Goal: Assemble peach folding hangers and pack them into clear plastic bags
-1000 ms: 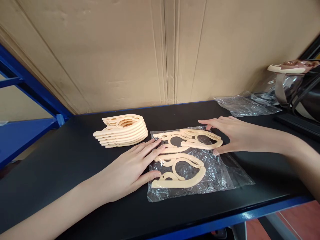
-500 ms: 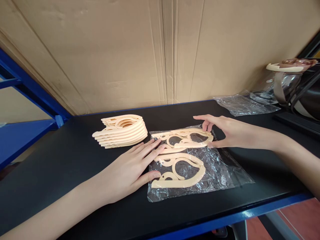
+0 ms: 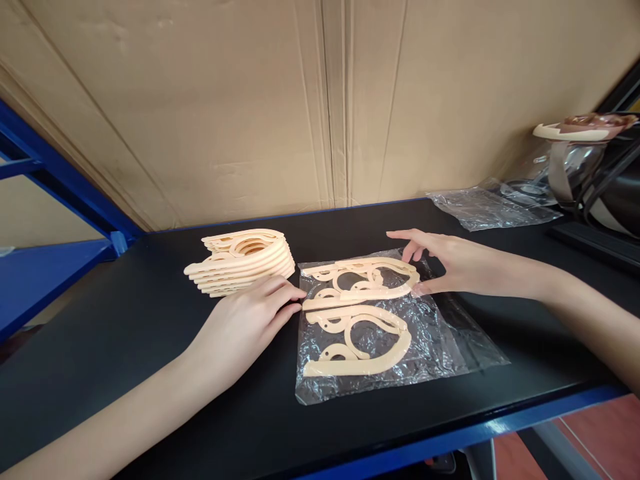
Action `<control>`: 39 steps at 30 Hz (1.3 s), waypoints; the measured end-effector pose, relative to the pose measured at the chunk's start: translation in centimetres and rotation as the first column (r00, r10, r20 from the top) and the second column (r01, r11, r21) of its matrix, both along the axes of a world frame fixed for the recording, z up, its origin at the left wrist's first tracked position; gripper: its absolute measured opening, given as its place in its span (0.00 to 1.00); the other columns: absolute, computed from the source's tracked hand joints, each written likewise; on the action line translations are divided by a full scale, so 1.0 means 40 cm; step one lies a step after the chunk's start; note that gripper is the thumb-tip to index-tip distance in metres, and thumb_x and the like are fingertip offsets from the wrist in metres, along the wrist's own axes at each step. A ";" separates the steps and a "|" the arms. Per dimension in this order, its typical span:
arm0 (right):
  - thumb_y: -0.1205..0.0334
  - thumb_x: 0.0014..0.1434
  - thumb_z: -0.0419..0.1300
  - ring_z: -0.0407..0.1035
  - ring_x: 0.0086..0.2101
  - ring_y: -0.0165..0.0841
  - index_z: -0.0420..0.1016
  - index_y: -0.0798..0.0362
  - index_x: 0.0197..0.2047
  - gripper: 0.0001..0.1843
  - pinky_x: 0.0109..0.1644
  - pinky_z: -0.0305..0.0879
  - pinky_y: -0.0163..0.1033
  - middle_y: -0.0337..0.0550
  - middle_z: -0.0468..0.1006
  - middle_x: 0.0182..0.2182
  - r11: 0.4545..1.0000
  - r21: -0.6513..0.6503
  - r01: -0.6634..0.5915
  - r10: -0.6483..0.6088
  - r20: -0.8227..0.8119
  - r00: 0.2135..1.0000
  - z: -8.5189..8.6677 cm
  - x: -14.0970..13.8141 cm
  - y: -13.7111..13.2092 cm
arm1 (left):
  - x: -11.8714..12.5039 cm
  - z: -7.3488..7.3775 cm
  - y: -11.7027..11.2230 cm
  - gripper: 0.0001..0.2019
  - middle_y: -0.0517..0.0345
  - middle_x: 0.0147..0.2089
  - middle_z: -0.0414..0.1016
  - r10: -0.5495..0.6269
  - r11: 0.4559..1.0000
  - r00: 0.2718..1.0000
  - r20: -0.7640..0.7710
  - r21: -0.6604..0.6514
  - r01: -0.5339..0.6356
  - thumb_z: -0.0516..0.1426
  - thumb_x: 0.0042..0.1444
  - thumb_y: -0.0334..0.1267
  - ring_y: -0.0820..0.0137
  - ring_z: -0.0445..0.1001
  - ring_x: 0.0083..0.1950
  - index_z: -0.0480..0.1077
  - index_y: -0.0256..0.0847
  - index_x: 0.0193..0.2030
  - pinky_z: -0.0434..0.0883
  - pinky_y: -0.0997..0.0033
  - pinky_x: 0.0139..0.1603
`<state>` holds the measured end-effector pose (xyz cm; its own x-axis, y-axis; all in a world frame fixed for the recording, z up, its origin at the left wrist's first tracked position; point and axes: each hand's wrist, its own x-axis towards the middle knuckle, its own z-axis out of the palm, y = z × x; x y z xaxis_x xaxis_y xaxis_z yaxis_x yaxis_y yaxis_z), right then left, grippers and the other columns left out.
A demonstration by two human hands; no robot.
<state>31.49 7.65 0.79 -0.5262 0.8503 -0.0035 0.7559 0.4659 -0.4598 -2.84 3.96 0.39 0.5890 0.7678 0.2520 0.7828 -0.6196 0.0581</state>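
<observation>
Two flat peach plastic cut-out pieces lie on a clear plastic bag (image 3: 450,343) on the black table (image 3: 125,333). My right hand (image 3: 450,263) pinches the right end of the far piece (image 3: 365,280) between thumb and fingers. My left hand (image 3: 245,323) rests at the bag's left edge with fingers curled, their tips touching the left end of the pieces. The near piece (image 3: 357,343) lies flat and untouched. A stack of the same peach pieces (image 3: 243,261) stands just beyond my left hand.
A cardboard wall (image 3: 320,100) closes off the back. Blue shelf framing (image 3: 50,200) rises at the left. More clear bags (image 3: 487,208) and a dark machine with a peach part on top (image 3: 590,160) sit at the far right. The table's blue front edge (image 3: 500,427) runs close below the bag.
My right hand slid the far piece leftward over the bag. My left hand pulled back off the bag and curled its fingers at the left edge.
</observation>
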 end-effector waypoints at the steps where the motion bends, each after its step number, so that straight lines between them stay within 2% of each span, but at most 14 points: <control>1: 0.42 0.52 0.63 0.68 0.47 0.43 0.45 0.36 0.69 0.47 0.51 0.65 0.51 0.43 0.74 0.47 1.000 -0.009 -0.003 0.002 -0.028 1.000 -0.001 -0.007 -0.002 | 0.000 -0.002 0.002 0.18 0.57 0.43 0.77 -0.003 1.000 1.000 0.018 -0.002 0.003 0.43 0.69 0.44 0.63 0.77 0.42 0.73 0.43 0.44 0.72 0.66 0.39; 6: 0.45 0.52 0.65 0.69 0.43 0.40 0.46 0.40 0.69 0.47 0.49 0.66 0.49 0.43 0.75 0.46 1.000 -0.014 0.009 -0.012 -0.192 0.981 -0.018 -0.049 -0.011 | 0.003 -0.011 0.004 0.17 0.58 0.43 0.76 0.004 0.999 0.997 0.074 -0.032 -0.001 0.44 0.68 0.44 0.65 0.76 0.43 0.73 0.45 0.44 0.71 0.68 0.38; 10: 0.48 0.52 0.66 0.70 0.44 0.40 0.49 0.42 0.68 0.46 0.52 0.65 0.52 0.44 0.76 0.46 1.000 0.003 0.003 -0.002 -0.330 0.944 -0.043 -0.072 -0.005 | 0.009 -0.008 0.003 0.15 0.58 0.44 0.77 0.048 0.993 0.990 0.131 -0.112 -0.033 0.46 0.67 0.44 0.64 0.75 0.44 0.73 0.46 0.43 0.71 0.67 0.40; 14: 0.51 0.55 0.65 0.70 0.49 0.39 0.52 0.42 0.67 0.40 0.58 0.62 0.55 0.44 0.76 0.49 0.998 -0.001 -0.062 0.055 -0.445 0.894 -0.063 -0.080 0.005 | 0.022 0.002 0.002 0.12 0.60 0.39 0.79 0.148 0.962 0.950 0.275 -0.263 -0.074 0.51 0.62 0.44 0.67 0.75 0.36 0.74 0.46 0.40 0.71 0.70 0.35; 17: 0.52 0.57 0.63 0.69 0.52 0.39 0.53 0.41 0.66 0.37 0.59 0.61 0.56 0.44 0.75 0.52 0.994 -0.014 -0.109 0.088 -0.494 0.865 -0.070 -0.081 0.011 | 0.027 0.005 0.000 0.11 0.60 0.36 0.79 0.199 0.945 0.916 0.348 -0.315 -0.086 0.53 0.60 0.46 0.68 0.74 0.32 0.74 0.45 0.38 0.71 0.71 0.30; 19: 0.52 0.58 0.63 0.69 0.53 0.38 0.54 0.41 0.65 0.36 0.59 0.62 0.55 0.44 0.75 0.53 0.993 -0.014 -0.120 0.096 -0.504 0.858 -0.071 -0.082 0.013 | 0.025 0.001 -0.001 0.11 0.59 0.38 0.79 0.217 0.948 0.914 0.342 -0.298 -0.114 0.53 0.60 0.46 0.67 0.75 0.34 0.73 0.45 0.39 0.72 0.69 0.33; 22: 0.52 0.58 0.63 0.70 0.52 0.37 0.55 0.43 0.64 0.34 0.58 0.62 0.53 0.44 0.75 0.52 0.994 -0.018 -0.108 0.084 -0.505 0.859 -0.070 -0.085 0.015 | 0.016 -0.007 -0.004 0.13 0.56 0.44 0.78 0.270 0.949 0.920 0.282 -0.238 -0.206 0.52 0.61 0.48 0.60 0.75 0.43 0.71 0.46 0.44 0.73 0.60 0.42; 25: 0.52 0.58 0.63 0.70 0.52 0.38 0.56 0.44 0.63 0.34 0.55 0.63 0.50 0.44 0.76 0.52 0.996 -0.023 -0.080 0.058 -0.495 0.867 -0.070 -0.087 0.017 | 0.011 -0.013 -0.008 0.15 0.53 0.48 0.76 0.311 0.935 0.914 0.259 -0.255 -0.246 0.51 0.61 0.50 0.56 0.74 0.49 0.69 0.46 0.48 0.72 0.52 0.47; 32: 0.52 0.59 0.62 0.70 0.52 0.38 0.57 0.43 0.63 0.31 0.51 0.62 0.47 0.42 0.76 0.53 0.997 -0.014 -0.082 0.066 -0.474 0.878 -0.073 -0.087 0.022 | 0.022 -0.018 -0.011 0.12 0.53 0.53 0.74 0.247 0.941 0.909 0.337 -0.306 -0.142 0.49 0.62 0.47 0.60 0.73 0.52 0.65 0.44 0.46 0.72 0.57 0.51; 39: 0.51 0.58 0.63 0.71 0.49 0.37 0.58 0.46 0.62 0.31 0.47 0.63 0.45 0.44 0.77 0.52 0.997 -0.027 -0.073 0.053 -0.457 0.888 -0.066 -0.086 0.019 | 0.017 -0.032 -0.003 0.10 0.53 0.55 0.72 0.212 0.943 0.908 0.362 -0.320 -0.093 0.49 0.62 0.46 0.60 0.72 0.53 0.64 0.45 0.45 0.70 0.59 0.50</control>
<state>28.04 8.42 -1.84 -0.5308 0.8198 0.2149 0.4282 0.4782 -0.7668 -2.18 3.86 -0.90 0.3606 0.9135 0.1884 0.7442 -0.4036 0.5322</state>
